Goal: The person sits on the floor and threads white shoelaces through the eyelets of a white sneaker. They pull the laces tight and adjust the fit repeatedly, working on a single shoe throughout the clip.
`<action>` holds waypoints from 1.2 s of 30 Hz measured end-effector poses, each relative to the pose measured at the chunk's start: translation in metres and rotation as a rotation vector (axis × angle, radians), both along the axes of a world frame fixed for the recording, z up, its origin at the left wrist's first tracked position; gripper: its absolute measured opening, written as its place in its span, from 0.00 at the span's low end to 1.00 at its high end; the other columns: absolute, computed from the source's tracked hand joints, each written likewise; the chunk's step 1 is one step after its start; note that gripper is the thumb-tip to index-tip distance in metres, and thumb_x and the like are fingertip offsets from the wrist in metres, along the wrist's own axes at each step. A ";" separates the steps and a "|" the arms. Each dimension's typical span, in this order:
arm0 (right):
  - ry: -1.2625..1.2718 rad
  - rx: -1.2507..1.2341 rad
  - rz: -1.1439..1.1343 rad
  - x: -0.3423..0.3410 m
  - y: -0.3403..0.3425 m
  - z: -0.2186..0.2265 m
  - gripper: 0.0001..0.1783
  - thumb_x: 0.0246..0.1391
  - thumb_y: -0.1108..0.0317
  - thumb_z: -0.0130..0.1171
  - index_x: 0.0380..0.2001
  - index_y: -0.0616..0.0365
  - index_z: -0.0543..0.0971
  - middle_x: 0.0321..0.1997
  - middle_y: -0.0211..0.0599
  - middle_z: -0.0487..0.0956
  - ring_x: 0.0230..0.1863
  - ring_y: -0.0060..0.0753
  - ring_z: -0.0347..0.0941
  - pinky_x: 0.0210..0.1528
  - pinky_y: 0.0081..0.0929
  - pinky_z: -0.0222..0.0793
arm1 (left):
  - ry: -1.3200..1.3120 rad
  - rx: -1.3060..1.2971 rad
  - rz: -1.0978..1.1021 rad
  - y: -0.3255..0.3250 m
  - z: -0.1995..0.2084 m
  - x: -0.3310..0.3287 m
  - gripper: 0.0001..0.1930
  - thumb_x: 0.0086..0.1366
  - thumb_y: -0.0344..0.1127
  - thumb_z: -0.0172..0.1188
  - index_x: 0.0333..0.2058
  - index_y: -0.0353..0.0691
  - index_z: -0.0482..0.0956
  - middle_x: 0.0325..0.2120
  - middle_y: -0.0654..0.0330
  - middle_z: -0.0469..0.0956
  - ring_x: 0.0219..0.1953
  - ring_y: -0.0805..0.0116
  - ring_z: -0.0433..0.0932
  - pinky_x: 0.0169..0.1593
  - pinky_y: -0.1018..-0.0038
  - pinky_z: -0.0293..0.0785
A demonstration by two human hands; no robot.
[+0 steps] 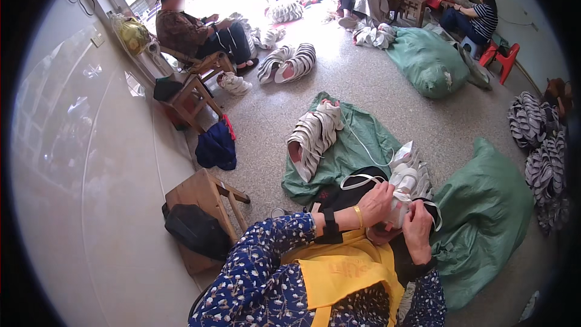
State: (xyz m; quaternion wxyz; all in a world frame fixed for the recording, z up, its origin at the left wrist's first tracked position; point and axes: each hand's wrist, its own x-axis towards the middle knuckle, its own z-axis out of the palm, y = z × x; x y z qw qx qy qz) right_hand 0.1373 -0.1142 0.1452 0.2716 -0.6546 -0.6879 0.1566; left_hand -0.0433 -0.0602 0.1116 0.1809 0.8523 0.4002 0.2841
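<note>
White shoe uppers [410,172], nested in a row, lie over my lap between my two hands. My left hand [374,204] is closed in a pinch at the laces of the nearest upper. A loop of white shoelace [357,177] arches out past its fingers. Close by on the right, my right hand [417,230] pinches at the same upper, and a lace end curls beside its knuckles. What exactly lies between the fingertips is partly hidden. Ahead, another row of white uppers [311,136] rests on a green woven sheet [374,130].
A full green sack [484,206] stands at my right, near bundled grey uppers [546,175]. At my left, a wooden stool [206,191] carries a black bag [196,230]. Farther off are a second green sack [430,63], a red stool [502,60], more bundles [287,63] and several seated people.
</note>
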 end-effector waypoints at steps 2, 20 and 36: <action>-0.088 0.096 0.088 -0.001 -0.002 0.000 0.06 0.51 0.81 0.54 0.35 0.65 0.74 0.33 0.54 0.77 0.39 0.61 0.76 0.40 0.52 0.72 | 0.105 0.061 0.017 0.002 -0.016 0.009 0.10 0.60 0.32 0.58 0.36 0.31 0.76 0.37 0.49 0.71 0.42 0.51 0.72 0.48 0.62 0.71; -0.211 0.069 0.247 0.018 0.007 -0.014 0.05 0.56 0.79 0.53 0.37 0.65 0.74 0.35 0.52 0.77 0.41 0.57 0.76 0.44 0.47 0.73 | 0.103 -0.056 0.075 -0.011 -0.013 0.011 0.17 0.57 0.28 0.58 0.46 0.29 0.71 0.39 0.46 0.71 0.43 0.50 0.74 0.47 0.63 0.75; -0.387 0.193 0.189 0.001 0.006 -0.004 0.05 0.56 0.75 0.57 0.33 0.64 0.72 0.36 0.47 0.70 0.42 0.54 0.71 0.44 0.46 0.68 | 0.127 0.001 0.092 -0.004 0.003 0.005 0.11 0.59 0.33 0.59 0.39 0.33 0.74 0.36 0.47 0.73 0.43 0.48 0.75 0.48 0.62 0.74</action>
